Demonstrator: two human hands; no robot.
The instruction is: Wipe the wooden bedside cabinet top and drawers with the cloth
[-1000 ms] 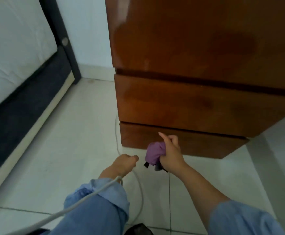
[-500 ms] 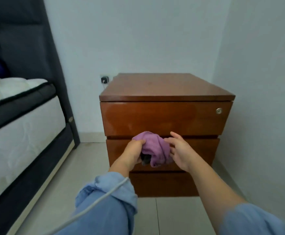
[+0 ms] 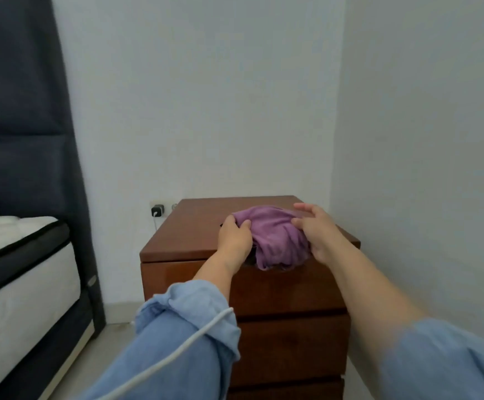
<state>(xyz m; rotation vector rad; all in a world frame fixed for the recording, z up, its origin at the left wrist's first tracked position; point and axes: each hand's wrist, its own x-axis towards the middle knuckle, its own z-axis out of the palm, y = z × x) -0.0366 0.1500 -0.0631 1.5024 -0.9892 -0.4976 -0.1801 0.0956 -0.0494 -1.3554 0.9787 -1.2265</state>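
We've got both hands, left hand (image 3: 233, 236) and right hand (image 3: 318, 232), grasping the bunched purple cloth (image 3: 275, 238) mid-frame on the brown wooden bedside cabinet (image 3: 183, 241); dark-framed white mattress bed (image 3: 18, 269) sits lower left.

Wooden cabinet (image 3: 194, 226) top bears bunched purple cloth (image 3: 275, 238) near front edge.

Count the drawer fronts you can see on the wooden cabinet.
3. The top drawer sits just under the cabinet top, the middle drawer below it, and the bottom drawer is cut off by the picture edge; the arms hide parts.
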